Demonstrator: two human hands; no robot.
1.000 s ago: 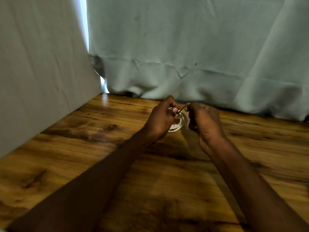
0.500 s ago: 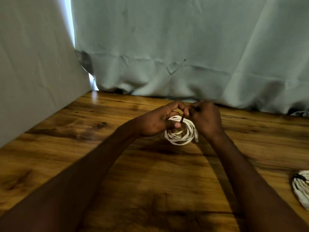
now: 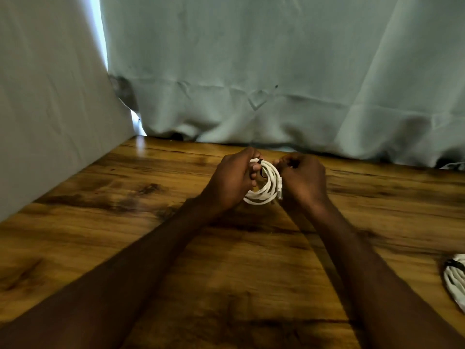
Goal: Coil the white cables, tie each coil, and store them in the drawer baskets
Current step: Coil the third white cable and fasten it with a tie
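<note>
Between two hands, a coil on edge

Left of the hands, a pale cloth panel [image 3: 50, 102] slopes down to the tabletop [image 3: 105, 222], meeting a grey-green curtain [image 3: 276, 71] that hangs along the far edge. Next comes the left hand [image 3: 232, 181], its fingers curled round the left side of a white cable coil [image 3: 266, 185], the thumb tip pressed inside the loop close to a thin black tie [image 3: 261, 170] at the coil's top. The coil is held clear of the wood and stands on edge, slightly taller than wide, its open face turned toward the camera; a white plug hangs down its right side. Touching that side is the right hand [image 3: 303, 181], fingers bent tight near the coil's top; what they pinch there is hidden. Well to the right of both hands, a second white coil [image 3: 456, 280] with a dark band lies flat at the frame's edge.
</note>
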